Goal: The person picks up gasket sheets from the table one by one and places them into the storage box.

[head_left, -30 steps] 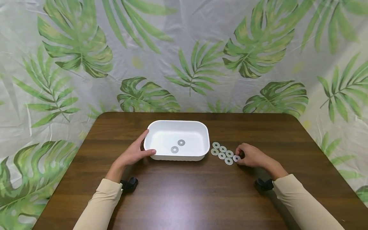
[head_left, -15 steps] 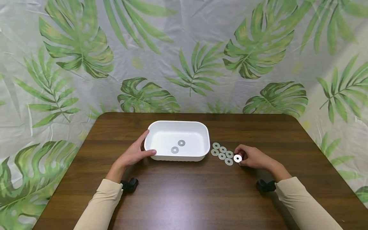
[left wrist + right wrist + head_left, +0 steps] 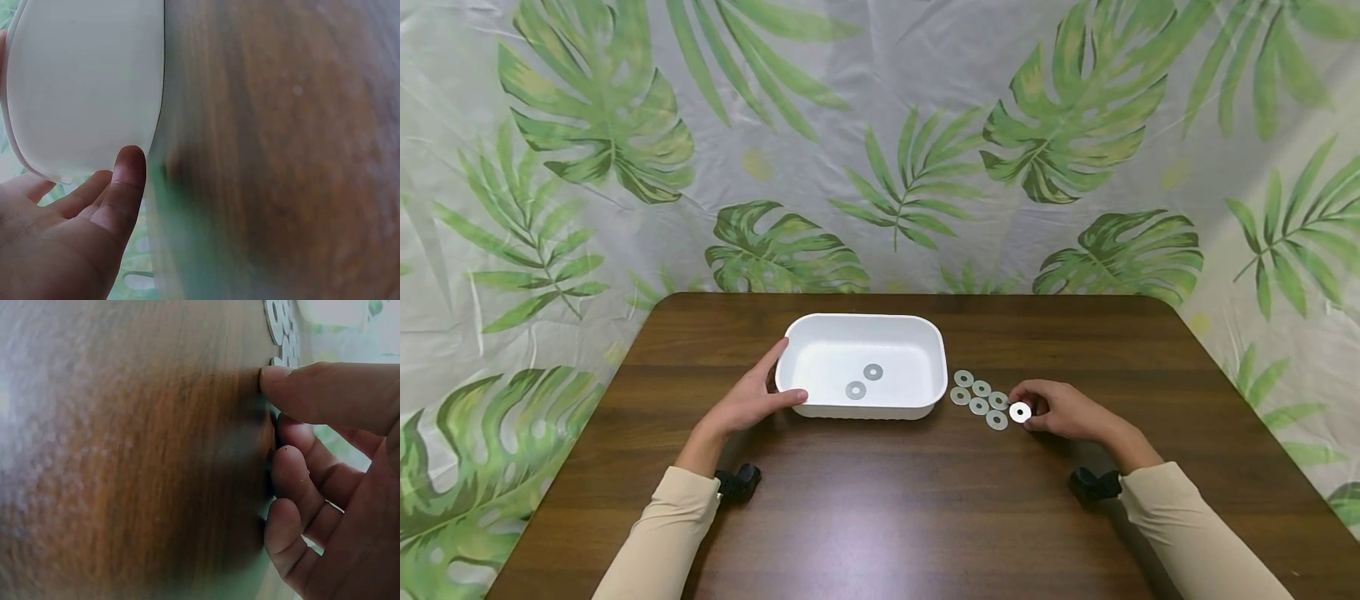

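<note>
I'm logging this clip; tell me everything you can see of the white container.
The white container is an open, shallow rectangular tub with rounded corners, a thin rim and smooth walls, possibly plastic. It stands upright on the brown table, toward the far edge, with a long side facing the person. Two flat grey washers lie inside on its floor. The left hand holds its left end, thumb at the near corner.

A pale, leaf-printed cloth [image 3: 820, 167] hangs behind a glossy brown wooden table [image 3: 880, 533].
</note>
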The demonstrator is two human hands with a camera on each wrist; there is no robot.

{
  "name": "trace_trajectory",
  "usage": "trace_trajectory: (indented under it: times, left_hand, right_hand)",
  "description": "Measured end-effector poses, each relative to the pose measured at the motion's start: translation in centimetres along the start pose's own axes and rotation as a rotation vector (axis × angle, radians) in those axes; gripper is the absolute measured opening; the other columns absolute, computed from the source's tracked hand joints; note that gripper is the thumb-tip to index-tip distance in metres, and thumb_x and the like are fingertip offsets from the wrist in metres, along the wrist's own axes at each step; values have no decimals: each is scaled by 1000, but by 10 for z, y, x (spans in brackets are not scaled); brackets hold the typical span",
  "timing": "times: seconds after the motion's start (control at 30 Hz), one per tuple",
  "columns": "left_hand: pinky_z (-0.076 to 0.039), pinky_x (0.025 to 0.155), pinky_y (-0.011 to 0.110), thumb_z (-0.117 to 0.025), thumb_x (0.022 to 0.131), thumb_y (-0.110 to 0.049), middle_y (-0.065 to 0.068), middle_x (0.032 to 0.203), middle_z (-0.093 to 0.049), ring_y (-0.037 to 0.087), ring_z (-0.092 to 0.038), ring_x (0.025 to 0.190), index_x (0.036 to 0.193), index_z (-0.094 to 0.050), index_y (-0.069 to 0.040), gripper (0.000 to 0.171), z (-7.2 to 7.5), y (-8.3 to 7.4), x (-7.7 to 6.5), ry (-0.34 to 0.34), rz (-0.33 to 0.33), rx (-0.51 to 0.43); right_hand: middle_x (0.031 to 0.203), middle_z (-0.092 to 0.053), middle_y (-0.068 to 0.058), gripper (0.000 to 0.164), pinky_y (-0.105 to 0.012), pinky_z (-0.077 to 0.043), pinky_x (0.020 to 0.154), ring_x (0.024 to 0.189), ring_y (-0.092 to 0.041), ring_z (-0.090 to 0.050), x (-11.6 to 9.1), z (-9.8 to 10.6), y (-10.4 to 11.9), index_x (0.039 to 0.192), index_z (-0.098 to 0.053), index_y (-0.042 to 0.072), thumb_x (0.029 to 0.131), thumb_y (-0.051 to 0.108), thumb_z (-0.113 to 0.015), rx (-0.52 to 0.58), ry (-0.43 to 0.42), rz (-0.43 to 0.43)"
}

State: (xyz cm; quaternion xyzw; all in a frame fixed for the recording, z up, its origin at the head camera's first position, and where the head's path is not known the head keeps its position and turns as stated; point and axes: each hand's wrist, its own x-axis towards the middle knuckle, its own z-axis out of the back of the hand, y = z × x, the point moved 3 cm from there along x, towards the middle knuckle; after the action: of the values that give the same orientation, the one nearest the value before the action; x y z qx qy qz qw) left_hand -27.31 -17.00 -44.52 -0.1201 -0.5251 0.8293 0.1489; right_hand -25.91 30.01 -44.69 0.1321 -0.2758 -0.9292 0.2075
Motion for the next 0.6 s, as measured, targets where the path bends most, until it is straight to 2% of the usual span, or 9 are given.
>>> trace_trajectory:
  times: [0.4,0.6]
  left_hand:
    - [-24,117,54,-73,89,-22,20,167,-10,36,-20,152,161,-3,-10,101,1,0,0,3,-6,-33]
    - [-24,117,54,-74,88,-22,20,167,-10,36,-22,152,161,-4,-9,101,-1,1,1,4,-9,-36]
  right_hand:
    - [89,-63,-1,27,-22,-44,67,74,-2,-50,1,1,-2,111,-69,7,84,6,-75,-15,-45,4]
    - [92,-66,-1,26,-23,-44,69,78,-4,-52,3,9,-1,110,-70,9,85,9,-75,-25,-77,-1]
